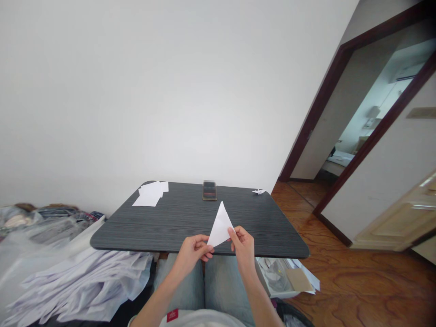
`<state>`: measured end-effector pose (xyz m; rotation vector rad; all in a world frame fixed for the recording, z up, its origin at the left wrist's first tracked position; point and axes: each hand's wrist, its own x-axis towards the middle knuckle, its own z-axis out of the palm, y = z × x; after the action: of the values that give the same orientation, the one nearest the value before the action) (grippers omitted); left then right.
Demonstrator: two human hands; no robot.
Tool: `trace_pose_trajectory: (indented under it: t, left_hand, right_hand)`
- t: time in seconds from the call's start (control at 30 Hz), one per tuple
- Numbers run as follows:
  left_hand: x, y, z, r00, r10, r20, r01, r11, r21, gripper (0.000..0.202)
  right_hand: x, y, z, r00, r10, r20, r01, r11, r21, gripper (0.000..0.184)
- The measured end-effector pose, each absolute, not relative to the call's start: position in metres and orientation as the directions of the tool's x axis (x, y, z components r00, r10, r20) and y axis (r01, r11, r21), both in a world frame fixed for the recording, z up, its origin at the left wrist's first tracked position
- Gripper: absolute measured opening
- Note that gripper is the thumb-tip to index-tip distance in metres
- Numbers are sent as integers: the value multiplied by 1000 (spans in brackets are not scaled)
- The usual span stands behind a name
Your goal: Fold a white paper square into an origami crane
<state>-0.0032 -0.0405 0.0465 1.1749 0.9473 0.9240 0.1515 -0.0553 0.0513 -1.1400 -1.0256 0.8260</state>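
Observation:
A white sheet of paper folded into a triangle (220,226) is held up over the front edge of the dark table, its point facing away from me. My left hand (196,250) pinches the lower left corner between thumb and fingers. At the right corner, my right hand (241,243) grips the paper, thumb on top and fingers partly hidden behind it. On the far right of the table lies a small folded paper figure (259,191). Several loose white paper sheets (149,194) overlap at the far left.
A phone (209,190) stands at the back middle of the dark table (184,218). White cloth (88,284) is heaped at the lower left. Below the table's right side sits an open box (284,290) with assorted items. A doorway (337,109) opens on the right.

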Motion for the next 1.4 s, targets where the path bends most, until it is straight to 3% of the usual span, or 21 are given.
trace_pose_trajectory:
  t: [0.1,0.23,0.3,0.5,0.67,0.87,0.97,1.1,1.4]
  left_hand:
    - [-5,-40,48,334,935,-116,-37,136,990,28]
    - [-6,-43,50,398,908,-129,59,115,992,21]
    - [-6,-45,50,441,885,-151,96,120,988,19]
    - [-7,-46,48,537,826,-172,153,106,983,15]
    - [-7,-46,41,566,806,-175,200,71,977,16]
    - [-16,-43,34,601,782,-162,250,9,968,29]
    - [-18,-40,39,548,833,-69,225,-68,972,33]
    - [-9,-39,49,431,901,52,27,-70,997,40]
    - [10,-44,52,411,912,-21,-62,51,997,38]
  right_hand:
    - [155,-54,54,310,915,258,1,272,-962,21]
    - [164,-47,56,248,915,319,-38,338,-940,23]
    - [170,-43,56,186,934,305,-27,315,-949,15]
    - [179,-39,64,109,949,295,-71,303,-950,17]
    - [177,-41,66,157,950,269,-199,297,-934,18]
    - [179,-40,68,244,942,233,-188,281,-941,19]
    - [177,-40,68,267,933,241,-172,292,-941,19]
    - [170,-43,67,257,933,252,-146,295,-944,18]
    - [161,-47,70,263,927,268,-75,297,-952,19]
